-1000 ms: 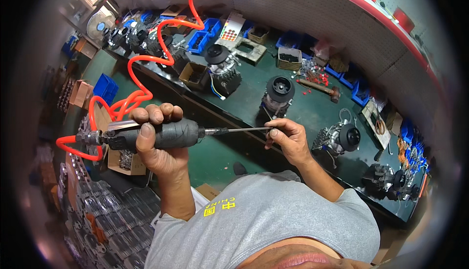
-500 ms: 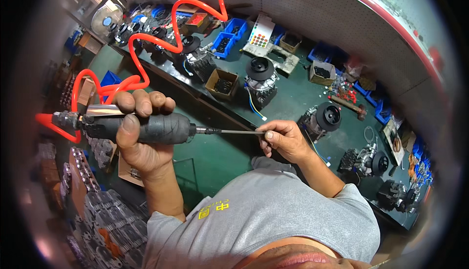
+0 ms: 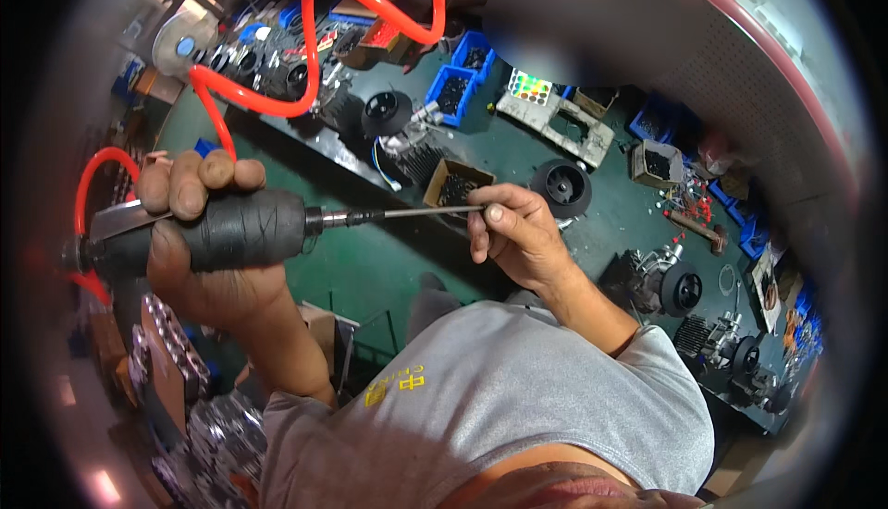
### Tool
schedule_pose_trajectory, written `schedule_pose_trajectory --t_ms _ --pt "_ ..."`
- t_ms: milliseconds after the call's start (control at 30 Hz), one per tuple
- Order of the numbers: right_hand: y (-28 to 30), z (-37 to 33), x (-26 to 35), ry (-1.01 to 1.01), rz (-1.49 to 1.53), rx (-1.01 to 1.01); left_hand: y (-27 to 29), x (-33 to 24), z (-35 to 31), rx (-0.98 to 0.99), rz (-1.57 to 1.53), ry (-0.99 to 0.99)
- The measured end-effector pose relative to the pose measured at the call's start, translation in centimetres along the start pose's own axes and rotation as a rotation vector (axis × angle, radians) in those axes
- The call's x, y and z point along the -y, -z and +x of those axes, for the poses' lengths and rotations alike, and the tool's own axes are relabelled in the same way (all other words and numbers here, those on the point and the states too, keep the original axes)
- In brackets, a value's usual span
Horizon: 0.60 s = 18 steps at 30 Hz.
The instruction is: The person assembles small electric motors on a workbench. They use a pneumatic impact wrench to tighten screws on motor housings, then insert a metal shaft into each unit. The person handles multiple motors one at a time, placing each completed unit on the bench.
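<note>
My left hand [image 3: 208, 232] is wrapped round the dark, tape-bound body of an air screwdriver [image 3: 250, 230], fingers over its metal lever [image 3: 125, 220]. A long thin bit [image 3: 416, 213] points right from it. At the bit's tip, the thumb and forefinger of my right hand [image 3: 520, 232] are pinched together. Whatever small piece they hold there is too small and hidden to make out. Behind the bit, on the green bench, a small cardboard box [image 3: 455, 182] holds dark parts. A motor unit with a black round impeller [image 3: 561, 187] stands just beyond my right hand.
An orange coiled air hose [image 3: 310, 37] loops over the bench's left half. More motor units [image 3: 666, 285] stand at right, near a hammer [image 3: 698, 230]. Blue bins [image 3: 453, 93] and a pale plate [image 3: 555, 121] line the back. Stacked metal parts [image 3: 222, 435] lie lower left.
Both hands and the screwdriver have shifted left and slightly up in view, keeping the bit between them. The bench and its motor units appear at a changed angle, and the hose has swung.
</note>
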State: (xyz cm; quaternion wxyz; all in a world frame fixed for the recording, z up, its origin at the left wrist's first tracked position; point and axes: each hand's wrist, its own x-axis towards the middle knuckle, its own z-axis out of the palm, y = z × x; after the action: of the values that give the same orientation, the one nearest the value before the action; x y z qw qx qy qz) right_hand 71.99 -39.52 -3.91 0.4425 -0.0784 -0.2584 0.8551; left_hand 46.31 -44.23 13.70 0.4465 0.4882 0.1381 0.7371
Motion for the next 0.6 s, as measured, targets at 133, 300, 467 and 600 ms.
schedule_pose_trajectory --t_ms 133,300,467,600 --pt "-1.1 6.1 -2.8 0.044 0.031 -0.064 6.7 0.0 4.0 -0.018 -0.079 -0.004" --pt "-3.4 13.3 -6.9 0.133 -0.035 -0.117 16.0 -1.5 8.3 0.012 -0.209 0.054" --pt "-5.8 18.5 -9.4 0.195 -0.042 -0.191 23.6 -1.7 12.4 0.013 -0.339 0.073" --pt "-5.9 20.7 -10.2 0.257 -0.042 -0.253 26.3 0.1 14.8 -0.037 -0.435 0.113"
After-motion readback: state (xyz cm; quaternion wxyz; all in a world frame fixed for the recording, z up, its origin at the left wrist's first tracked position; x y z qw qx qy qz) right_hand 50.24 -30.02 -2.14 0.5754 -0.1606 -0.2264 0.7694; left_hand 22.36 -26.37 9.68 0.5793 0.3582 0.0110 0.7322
